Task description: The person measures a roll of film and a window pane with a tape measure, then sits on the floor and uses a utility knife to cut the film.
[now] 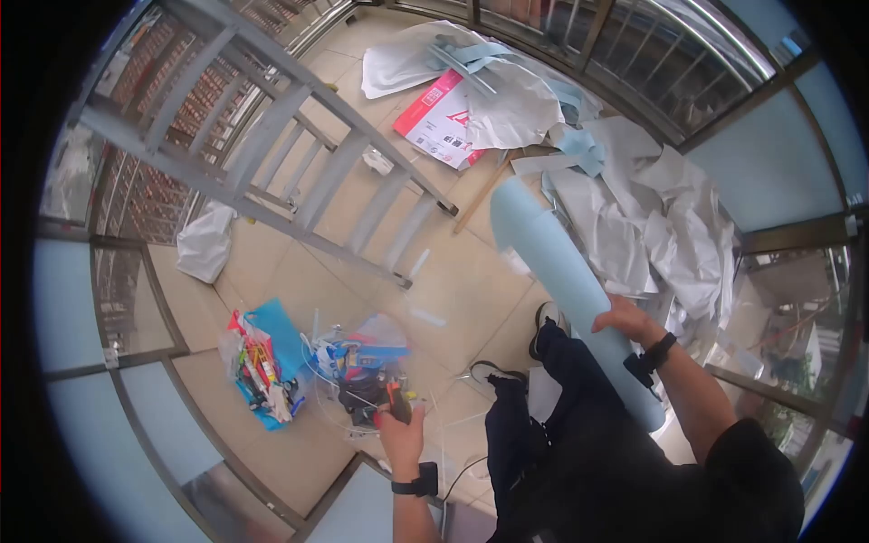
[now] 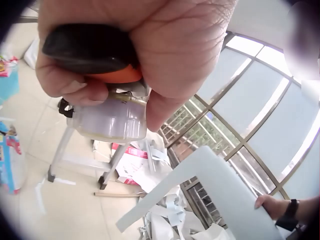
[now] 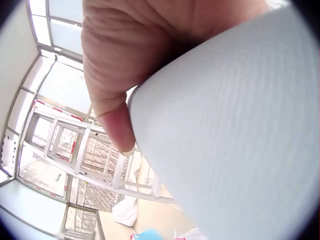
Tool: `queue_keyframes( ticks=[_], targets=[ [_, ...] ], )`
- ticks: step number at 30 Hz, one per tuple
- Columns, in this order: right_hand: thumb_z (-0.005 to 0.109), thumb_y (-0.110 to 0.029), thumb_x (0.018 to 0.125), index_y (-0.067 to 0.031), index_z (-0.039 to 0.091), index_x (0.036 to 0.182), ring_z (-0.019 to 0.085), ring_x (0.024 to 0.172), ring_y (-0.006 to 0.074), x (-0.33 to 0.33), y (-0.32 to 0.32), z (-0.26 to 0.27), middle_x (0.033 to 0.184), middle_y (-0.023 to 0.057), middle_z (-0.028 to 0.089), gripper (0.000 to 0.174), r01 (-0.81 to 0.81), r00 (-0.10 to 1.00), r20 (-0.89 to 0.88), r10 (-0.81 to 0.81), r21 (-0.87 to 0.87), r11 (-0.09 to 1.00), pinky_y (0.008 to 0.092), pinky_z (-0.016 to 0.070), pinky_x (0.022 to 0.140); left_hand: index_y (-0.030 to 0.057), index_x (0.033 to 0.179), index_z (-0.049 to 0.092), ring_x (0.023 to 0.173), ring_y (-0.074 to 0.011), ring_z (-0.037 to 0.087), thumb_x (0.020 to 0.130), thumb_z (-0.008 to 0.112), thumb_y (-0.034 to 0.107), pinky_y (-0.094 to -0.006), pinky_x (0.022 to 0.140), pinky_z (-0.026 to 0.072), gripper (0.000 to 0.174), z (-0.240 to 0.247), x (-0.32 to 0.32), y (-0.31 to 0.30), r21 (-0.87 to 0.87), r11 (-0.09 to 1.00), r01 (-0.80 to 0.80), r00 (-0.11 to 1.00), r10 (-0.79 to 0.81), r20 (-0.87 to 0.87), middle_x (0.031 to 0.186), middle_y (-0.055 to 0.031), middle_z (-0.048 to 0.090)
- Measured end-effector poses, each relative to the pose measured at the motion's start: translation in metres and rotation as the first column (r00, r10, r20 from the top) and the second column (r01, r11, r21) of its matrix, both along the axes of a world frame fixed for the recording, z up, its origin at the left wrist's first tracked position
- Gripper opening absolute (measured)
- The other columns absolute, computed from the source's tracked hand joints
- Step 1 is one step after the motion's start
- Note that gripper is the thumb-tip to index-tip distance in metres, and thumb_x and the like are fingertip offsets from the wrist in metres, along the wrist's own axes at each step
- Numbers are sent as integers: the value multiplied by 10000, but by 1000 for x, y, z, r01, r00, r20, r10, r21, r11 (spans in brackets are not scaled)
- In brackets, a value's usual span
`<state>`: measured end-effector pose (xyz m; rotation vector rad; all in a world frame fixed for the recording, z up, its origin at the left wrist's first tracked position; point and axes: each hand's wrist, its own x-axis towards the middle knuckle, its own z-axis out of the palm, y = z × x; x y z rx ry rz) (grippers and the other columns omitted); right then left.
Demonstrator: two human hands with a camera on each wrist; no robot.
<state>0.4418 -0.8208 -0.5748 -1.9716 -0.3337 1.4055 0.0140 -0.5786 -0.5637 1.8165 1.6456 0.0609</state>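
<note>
My right hand (image 1: 628,319) grips a long light-blue roll of sheeting (image 1: 563,264), which slants across the front of my right leg. In the right wrist view the thumb (image 3: 119,127) lies along the roll's edge, and the other fingers are hidden. My left hand (image 1: 401,438) holds a tool with a black-and-orange handle (image 2: 92,47), its fingers curled round the handle. Below that handle, in the left wrist view, shows a clear rounded plastic part (image 2: 107,120); I cannot tell the tool's kind. In the head view, this hand is over a pile of tools and packaging (image 1: 362,362).
An aluminium stepladder (image 1: 312,204) stands at the left. Crumpled white backing paper (image 1: 647,217) and a pink-and-white box (image 1: 444,122) lie at the far right. A bag of colourful items (image 1: 262,362) sits on the tiled floor. Framed windows (image 1: 769,163) surround the space.
</note>
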Motion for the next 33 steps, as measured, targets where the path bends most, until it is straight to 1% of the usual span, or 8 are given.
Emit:
queue_keyframes(
  ticks=[9, 13, 17, 19, 22, 24, 26, 33],
  targets=[
    [742, -226, 694, 24, 626, 1283, 652, 1004, 220, 40, 47, 14, 1104, 131, 689, 650, 5, 987, -160, -5, -4, 1000, 328, 525, 899, 13, 1180, 574, 984, -409, 713, 810, 845, 269, -455, 879, 545, 525, -64, -62, -59, -152, 973, -173, 982, 158, -105, 1012, -217, 722],
    [725, -224, 736, 48, 595, 1327, 673, 1012, 224, 86, 71, -59, 1142, 145, 687, 664, 27, 979, -205, 2, 139, 990, 334, 548, 901, 8, 1210, 572, 988, -403, 709, 827, 834, 270, -454, 873, 548, 534, -142, -41, -72, -71, 995, -66, 996, 61, -63, 1043, -216, 711],
    [672, -275, 781, 57, 589, 1349, 732, 944, 231, 105, 101, -148, 1121, 153, 715, 663, -28, 974, -213, 81, 241, 970, 325, 607, 822, 2, 1282, 547, 1057, -435, 691, 837, 830, 288, -477, 902, 554, 600, -302, -10, -89, -83, 993, 83, 988, -93, -121, 1139, -228, 696],
    [651, -304, 776, 72, 523, 1428, 725, 1036, 272, 120, 92, -206, 1254, 206, 688, 763, -143, 955, -232, 185, 186, 972, 339, 597, 926, 1, 1342, 524, 1110, -442, 679, 843, 830, 323, -493, 917, 556, 669, -375, -1, -92, -171, 971, 167, 970, -193, -149, 1219, -225, 681],
    [618, -378, 795, 75, 483, 1466, 735, 1054, 283, 124, 86, -265, 1284, 228, 673, 821, -258, 935, -220, 278, 119, 959, 352, 628, 886, 3, 1360, 518, 1134, -424, 675, 841, 833, 273, -482, 923, 554, 665, -463, 5, -95, -208, 954, 214, 955, -249, -159, 1272, -218, 655],
    [599, -410, 849, 85, 538, 1431, 777, 952, 290, 115, 86, -286, 1149, 232, 738, 767, -233, 948, -190, 256, 135, 963, 360, 646, 857, 8, 1355, 522, 1112, -422, 681, 831, 845, 262, -475, 920, 557, 666, -498, 7, -94, -223, 952, 209, 946, -255, -200, 1292, -204, 643],
    [586, -472, 806, 91, 456, 1480, 745, 1029, 296, 107, 84, -321, 1255, 250, 674, 887, -326, 916, -229, 330, 56, 944, 357, 650, 826, 23, 1359, 529, 1077, -401, 709, 845, 835, 268, -458, 900, 567, 646, -533, 4, -94, -162, 950, 266, 941, -293, -169, 1196, -221, 703],
    [616, -407, 853, 27, 595, 1202, 713, 879, 234, 67, 55, -405, 1031, 162, 698, 558, -176, 962, -210, 174, 7, 984, 318, 593, 748, 43, 1348, 522, 1030, -423, 700, 850, 825, 276, -482, 844, 576, 628, -606, -27, -76, -87, 935, 344, 904, -355, -239, 1265, -184, 658]
  ],
)
